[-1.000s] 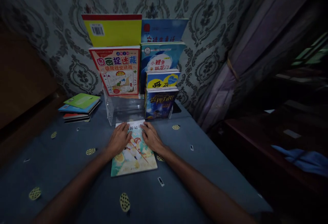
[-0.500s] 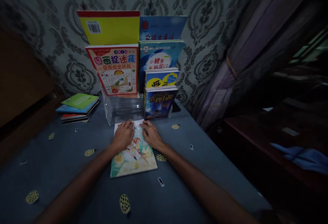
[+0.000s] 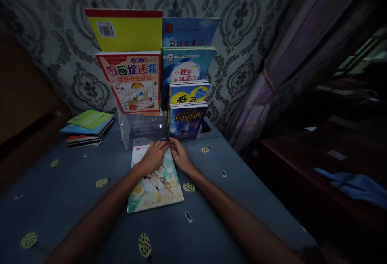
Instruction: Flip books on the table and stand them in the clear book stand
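Observation:
A picture book (image 3: 157, 203) with a figure in red headgear and a long staff on its pale green and yellow cover lies flat on the table. My left hand (image 3: 154, 157) rests palm down across the book's upper part, fingers stretched toward the top right corner and covering most of the title. At that corner, my right hand (image 3: 180, 156) is turned on its side along the book's right edge, its fingers stretched out and their tips close to the left fingertips. Just behind both hands stands a clear tiered book stand (image 3: 142, 129).
The stand holds a yellow book (image 3: 133, 34), a red-bordered book (image 3: 136, 82), blue books (image 3: 190, 60) and a dark blue book (image 3: 186, 121). Several thin books (image 3: 87, 125) are stacked at left. A dark flat object (image 3: 206, 126) lies beside the stand; a curtain (image 3: 256, 94) hangs at right.
My left hand has slid right and slightly up across the cover. My right hand has turned onto its side and shifted to the book's right edge. The view has shifted slightly.

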The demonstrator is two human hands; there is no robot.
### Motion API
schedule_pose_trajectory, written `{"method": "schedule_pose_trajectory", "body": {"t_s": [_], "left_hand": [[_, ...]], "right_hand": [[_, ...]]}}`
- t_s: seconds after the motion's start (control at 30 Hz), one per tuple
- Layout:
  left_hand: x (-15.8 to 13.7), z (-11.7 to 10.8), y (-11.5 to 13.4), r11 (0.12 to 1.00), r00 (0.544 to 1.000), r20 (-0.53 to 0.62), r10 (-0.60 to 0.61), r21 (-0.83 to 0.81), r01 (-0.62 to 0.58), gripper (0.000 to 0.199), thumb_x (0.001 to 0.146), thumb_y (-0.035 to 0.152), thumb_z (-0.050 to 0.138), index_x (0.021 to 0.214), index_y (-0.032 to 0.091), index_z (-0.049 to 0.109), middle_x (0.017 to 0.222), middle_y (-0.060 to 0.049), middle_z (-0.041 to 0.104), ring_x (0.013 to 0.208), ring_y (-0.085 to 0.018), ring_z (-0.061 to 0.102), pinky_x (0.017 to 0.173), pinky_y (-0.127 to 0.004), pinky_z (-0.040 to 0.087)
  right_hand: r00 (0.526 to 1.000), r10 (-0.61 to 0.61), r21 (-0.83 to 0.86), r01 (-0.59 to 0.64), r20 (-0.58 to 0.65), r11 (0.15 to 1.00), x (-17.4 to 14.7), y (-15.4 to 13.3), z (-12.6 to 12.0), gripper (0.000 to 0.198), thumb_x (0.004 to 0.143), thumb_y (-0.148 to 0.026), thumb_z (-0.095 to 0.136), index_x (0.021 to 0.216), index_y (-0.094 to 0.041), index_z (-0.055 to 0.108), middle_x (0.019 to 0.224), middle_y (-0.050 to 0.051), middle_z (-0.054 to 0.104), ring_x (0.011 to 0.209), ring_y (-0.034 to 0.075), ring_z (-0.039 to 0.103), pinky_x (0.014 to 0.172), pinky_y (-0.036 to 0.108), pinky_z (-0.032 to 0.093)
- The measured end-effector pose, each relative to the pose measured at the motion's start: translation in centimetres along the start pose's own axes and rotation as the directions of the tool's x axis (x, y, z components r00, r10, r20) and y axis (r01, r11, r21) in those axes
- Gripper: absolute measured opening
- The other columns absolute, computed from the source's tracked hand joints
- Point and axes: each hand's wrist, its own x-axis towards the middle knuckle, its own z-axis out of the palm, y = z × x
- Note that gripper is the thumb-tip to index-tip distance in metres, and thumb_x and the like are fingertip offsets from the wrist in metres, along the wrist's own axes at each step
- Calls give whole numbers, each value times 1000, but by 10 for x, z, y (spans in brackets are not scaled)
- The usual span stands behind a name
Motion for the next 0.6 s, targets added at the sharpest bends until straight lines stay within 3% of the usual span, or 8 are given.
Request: {"method": "schedule_pose_trajectory", "body": {"t_s": [0.27,0.6], "left_hand": [[1,-2,-2,999,1000,-1,21,-44,-22,54,84,3,44,134,19,55,131,-12,61,119,-25,54,99,-42,41],[-3,-1,-3,997,1000,-17,21,-80,-23,52,84,2,44,132,17,58,137,-11,59,123,-24,55,103,-43,40]], "right_hand": [[1000,8,-66,-8,5,998,-2,-3,0,60,80,-6,45,137,-23,50,127,10,63,117,21,60,105,45,47],[992,-14,-179,36,124,983,3,0,-7,58,79,-7,44,135,-17,53,130,12,62,119,23,58,106,45,45]]}}
